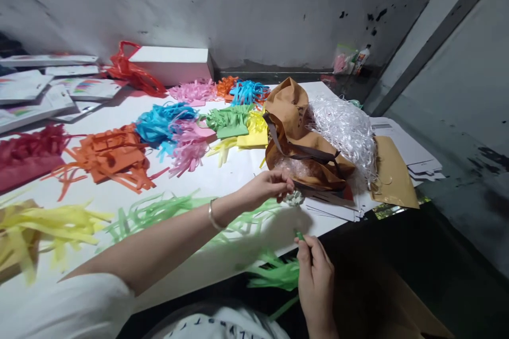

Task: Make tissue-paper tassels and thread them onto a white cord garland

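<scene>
My left hand [278,186], with a bangle on its wrist, is closed in a pinch just above a small pale lump [294,198] beside the brown bag. Whatever is between its fingertips is too small to make out. Lower down, my right hand [316,270] is closed around a green paper tassel. Its rolled tip [298,234] pokes out above the thumb, and green fringe [278,274] spreads to the left of the hand, over the table's front edge. Light green fringed strips [159,214] lie on the white table [238,167] behind my left forearm.
Coloured fringed paper bundles [115,156] cover the table's left and middle. The brown bag [288,108], shiny white shreds [344,130], a tan envelope [393,172] and paper sheets are at right. Flat packs [85,88] and a white box [170,63] stand by the wall.
</scene>
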The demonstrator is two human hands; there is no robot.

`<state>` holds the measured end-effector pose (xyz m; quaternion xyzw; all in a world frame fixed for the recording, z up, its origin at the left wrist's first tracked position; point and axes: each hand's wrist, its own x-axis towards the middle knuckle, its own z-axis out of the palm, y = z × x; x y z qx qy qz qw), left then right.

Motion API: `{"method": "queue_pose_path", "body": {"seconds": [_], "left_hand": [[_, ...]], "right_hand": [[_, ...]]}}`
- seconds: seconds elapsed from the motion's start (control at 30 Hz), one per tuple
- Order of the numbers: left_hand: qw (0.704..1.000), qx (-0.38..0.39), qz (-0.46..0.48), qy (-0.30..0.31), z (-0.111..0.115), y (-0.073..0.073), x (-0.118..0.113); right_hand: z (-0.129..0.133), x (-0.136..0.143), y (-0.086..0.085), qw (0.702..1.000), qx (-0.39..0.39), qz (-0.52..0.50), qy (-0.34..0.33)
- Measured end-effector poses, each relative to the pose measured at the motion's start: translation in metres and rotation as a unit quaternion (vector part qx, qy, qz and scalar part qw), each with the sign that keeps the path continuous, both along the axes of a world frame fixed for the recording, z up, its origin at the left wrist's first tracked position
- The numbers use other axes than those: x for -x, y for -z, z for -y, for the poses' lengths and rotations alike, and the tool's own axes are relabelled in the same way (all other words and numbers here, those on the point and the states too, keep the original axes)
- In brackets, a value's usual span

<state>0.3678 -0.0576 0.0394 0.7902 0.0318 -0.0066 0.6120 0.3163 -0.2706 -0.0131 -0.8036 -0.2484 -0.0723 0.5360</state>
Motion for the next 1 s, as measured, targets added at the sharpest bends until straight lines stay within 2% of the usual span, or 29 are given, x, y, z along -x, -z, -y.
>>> {"method": "queue_pose_path", "body": {"seconds": [0.07,0.13,0.23,0.4,0.5,0.63,0.8,0.9,1.0], "left_hand": [[0.984,0.174,-0.039,-0.009,0.005,-0.001,0.037],[0.947,0.311,-0.071,-0.032,0.009,-0.001,0.069],[0.929,0.358,-0.066,-0.072,0.011,-0.003,0.106],[0.947,0.287,0.007,-0.145,0.004,-0.006,0.146],[0.958,0.236,0.032,-0.163,-0.001,-0.006,0.165],[0.969,0.176,0.054,-0.165,-0.007,-0.005,0.183],[0.988,0.017,0.079,-0.135,-0.017,-0.008,0.198],[0.987,0.01,0.084,-0.138,-0.022,-0.008,0.204],[0.985,0.064,0.057,-0.149,-0.023,-0.005,0.206]], "right_hand": [[-0.006,0.001,-0.011,1.0,-0.005,0.016,-0.026],[-0.016,0.003,-0.022,0.998,-0.011,0.03,-0.054],[-0.035,0.012,-0.036,0.993,-0.017,0.038,-0.108],[-0.064,0.034,-0.045,0.984,-0.011,0.027,-0.174],[-0.072,0.044,-0.046,0.98,-0.002,0.027,-0.197],[-0.075,0.049,-0.052,0.968,0.029,0.033,-0.248],[-0.078,0.05,-0.055,0.955,0.059,0.047,-0.288],[-0.078,0.05,-0.052,0.948,0.065,0.031,-0.309],[-0.077,0.05,-0.049,0.944,0.071,0.029,-0.32]]}}
